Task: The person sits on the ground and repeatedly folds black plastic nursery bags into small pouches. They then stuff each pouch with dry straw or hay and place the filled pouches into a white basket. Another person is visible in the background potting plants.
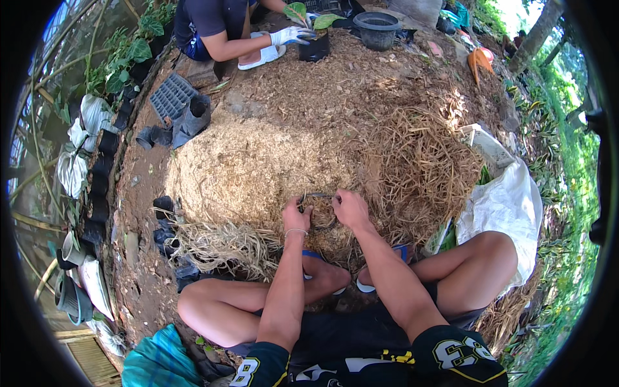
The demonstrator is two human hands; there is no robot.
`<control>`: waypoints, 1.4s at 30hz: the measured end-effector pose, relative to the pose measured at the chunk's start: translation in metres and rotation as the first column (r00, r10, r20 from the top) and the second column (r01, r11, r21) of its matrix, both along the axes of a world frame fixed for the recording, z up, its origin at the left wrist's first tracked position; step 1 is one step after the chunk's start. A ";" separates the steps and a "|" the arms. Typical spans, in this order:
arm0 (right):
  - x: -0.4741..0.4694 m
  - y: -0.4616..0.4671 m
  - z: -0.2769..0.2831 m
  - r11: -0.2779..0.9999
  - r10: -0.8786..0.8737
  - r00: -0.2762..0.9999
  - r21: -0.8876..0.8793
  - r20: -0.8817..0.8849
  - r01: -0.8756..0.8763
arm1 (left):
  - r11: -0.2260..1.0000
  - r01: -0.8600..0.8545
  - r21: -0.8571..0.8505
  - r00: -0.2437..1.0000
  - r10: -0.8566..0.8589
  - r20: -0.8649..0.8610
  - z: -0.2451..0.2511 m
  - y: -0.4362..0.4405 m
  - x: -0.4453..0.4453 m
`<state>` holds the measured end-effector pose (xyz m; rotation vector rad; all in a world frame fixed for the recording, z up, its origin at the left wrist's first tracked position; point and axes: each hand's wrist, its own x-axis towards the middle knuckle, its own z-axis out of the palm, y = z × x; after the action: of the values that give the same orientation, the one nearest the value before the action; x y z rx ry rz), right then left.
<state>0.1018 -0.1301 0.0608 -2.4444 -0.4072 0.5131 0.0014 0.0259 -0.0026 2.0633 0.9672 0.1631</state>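
Observation:
My left hand and my right hand grip opposite sides of the rim of a black plastic nursery bag on the ground in front of me. Brown fibrous material shows inside the bag. Pale chaff-like material is heaped just beyond my hands. To the right of my right hand lies a pile of dry brown straw; greyish dry grass lies left of my left hand. My fingertips are partly hidden at the bag's rim.
At the top, a person in gloves holds a leafy plant in a black bag, near a black tub. A seedling tray and empty black bags lie left. A white sack and crate stand right; a teal sack lies lower left.

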 end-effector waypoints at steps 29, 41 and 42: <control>-0.029 0.014 -0.010 0.825 0.425 0.853 0.257 0.303 -0.502 | 0.992 -0.025 -0.123 0.985 0.004 -0.170 0.012 0.038 -0.018; -0.034 0.037 -0.022 0.846 0.293 0.908 0.362 0.298 -0.392 | 0.864 -0.130 -0.486 0.991 0.117 -0.057 0.013 0.041 -0.019; -0.034 0.037 -0.022 0.857 0.297 0.914 0.346 0.276 -0.383 | 0.833 -0.166 -0.528 0.986 0.150 -0.074 0.015 0.040 -0.018</control>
<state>0.0675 -0.0928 0.0392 -2.0420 -0.9553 0.2731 -0.0163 0.0658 0.0121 1.4753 1.0613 -0.0517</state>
